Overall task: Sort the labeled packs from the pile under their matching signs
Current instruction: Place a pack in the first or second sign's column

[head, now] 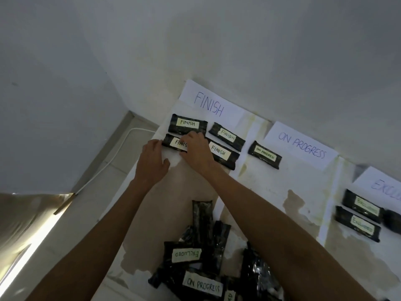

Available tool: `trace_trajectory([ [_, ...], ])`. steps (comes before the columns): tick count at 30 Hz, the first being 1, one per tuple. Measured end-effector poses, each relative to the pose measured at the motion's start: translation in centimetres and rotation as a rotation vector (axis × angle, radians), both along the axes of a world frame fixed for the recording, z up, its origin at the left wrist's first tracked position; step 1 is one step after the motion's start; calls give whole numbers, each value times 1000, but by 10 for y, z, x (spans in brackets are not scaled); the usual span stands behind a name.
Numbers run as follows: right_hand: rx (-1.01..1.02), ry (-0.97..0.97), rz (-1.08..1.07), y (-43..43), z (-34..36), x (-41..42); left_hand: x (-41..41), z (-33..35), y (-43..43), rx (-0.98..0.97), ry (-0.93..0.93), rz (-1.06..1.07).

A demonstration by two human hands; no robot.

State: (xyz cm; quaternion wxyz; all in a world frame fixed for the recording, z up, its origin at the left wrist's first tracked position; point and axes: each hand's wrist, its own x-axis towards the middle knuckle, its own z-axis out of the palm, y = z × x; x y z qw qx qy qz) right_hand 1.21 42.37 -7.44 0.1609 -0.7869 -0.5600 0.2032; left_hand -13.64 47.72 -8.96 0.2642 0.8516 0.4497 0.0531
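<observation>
Under the FINISH sign [209,104] lie several black packs labeled FINISH. My right hand [196,149] rests on the front-left FINISH pack [171,143], fingers curled over its label. My left hand [152,158] touches that pack's left end with straight fingers. One ON PROGRESS pack [264,154] lies below the ON PROGRESS sign [301,145]. Two EXCLUDED packs [361,206] lie under the EXCLUDED sign [384,187] at the right edge. The pile [204,263] of black packs sits near me, with EXCLUDED and ON PROGRESS labels showing.
White paper sheets [271,192] cover the work surface, which ends at the wall behind the signs. Off the left edge are floor tiles and a white cable [112,157]. A shiny surface [28,216] shows at the lower left.
</observation>
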Motion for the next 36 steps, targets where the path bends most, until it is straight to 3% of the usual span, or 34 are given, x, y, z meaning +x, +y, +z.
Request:
trace_trajectory([
  [12,38,47,19,10,-10,4,0,4,6,27,54,-35],
  [20,92,135,-27,-39,15,-13,-30,15,-42,-68,90,-39],
  [26,-435,-50,-263,-121,32,-60,-60,20,-105,-160,111,-69],
  [31,-543,-140,-243,-151,21,-84,-71,26,-132,-240,87,-52],
  [33,-469,-41,-314,-154,27,-84,-72,33,-140,-243,64,-58],
  [36,-332,353,-537,-159,48,-67,-70,44,-150,-245,-13,-51],
])
